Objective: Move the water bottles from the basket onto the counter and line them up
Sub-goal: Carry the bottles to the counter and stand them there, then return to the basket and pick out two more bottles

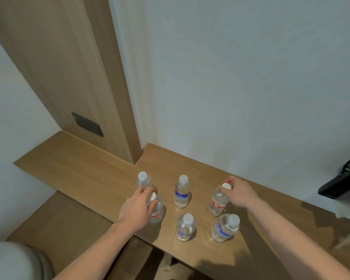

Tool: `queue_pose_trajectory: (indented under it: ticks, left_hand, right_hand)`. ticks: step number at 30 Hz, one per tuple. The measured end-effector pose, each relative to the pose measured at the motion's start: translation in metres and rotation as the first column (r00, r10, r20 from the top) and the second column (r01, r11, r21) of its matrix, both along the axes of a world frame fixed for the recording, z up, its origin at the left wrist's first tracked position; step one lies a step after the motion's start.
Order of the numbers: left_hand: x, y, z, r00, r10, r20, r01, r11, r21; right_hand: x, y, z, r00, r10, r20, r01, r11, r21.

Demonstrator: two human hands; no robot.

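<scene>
Several clear water bottles with white caps stand on the wooden counter [85, 164] in two rows. My left hand [136, 207] grips the neck of the front left bottle [157, 211], which has a red label. My right hand [238, 191] grips the cap end of the back right bottle [217, 202], also red-labelled and tilted slightly. Untouched are the back left bottle [143, 179], the back middle bottle [181, 191], the front middle bottle [185, 227] and the front right bottle [224, 228], the last three with blue labels. No basket is in view.
A wooden wall panel [69, 77] with a dark socket plate [87, 124] rises behind the counter's left part. A black device [339, 184] with cables sits at the right edge. A grey rounded object [14, 261] fills the lower left corner.
</scene>
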State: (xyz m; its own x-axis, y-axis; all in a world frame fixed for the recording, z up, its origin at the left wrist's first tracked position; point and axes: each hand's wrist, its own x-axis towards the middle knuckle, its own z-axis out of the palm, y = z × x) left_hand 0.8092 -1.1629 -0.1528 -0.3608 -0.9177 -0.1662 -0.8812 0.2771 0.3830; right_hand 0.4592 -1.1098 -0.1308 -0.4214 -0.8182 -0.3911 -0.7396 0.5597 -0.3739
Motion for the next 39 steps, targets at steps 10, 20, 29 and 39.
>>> queue_pose_trajectory:
  ticks: [10,20,29,39]
  left_hand:
    - [0.010,0.009,0.037,0.990,0.035,-0.137,-0.038,0.999,-0.023]
    - [0.007,0.053,0.109,0.914,-0.245,-0.322,0.199,0.965,-0.169]
    - [-0.072,0.087,0.131,0.814,-0.520,-0.259,0.461,0.850,-0.256]
    - [-0.216,0.204,0.124,0.585,-0.809,0.061,0.799,0.562,-0.216]
  right_hand:
    - [0.002,0.027,0.034,0.999,0.022,-0.028,-0.022,1.000,-0.001]
    - [0.051,0.132,0.088,0.985,-0.021,0.172,0.077,0.941,-0.329]
    - [0.040,0.231,0.099,0.986,-0.128,0.106,0.148,0.964,-0.222]
    - [-0.004,0.422,0.115,0.900,-0.433,0.046,0.436,0.896,-0.087]
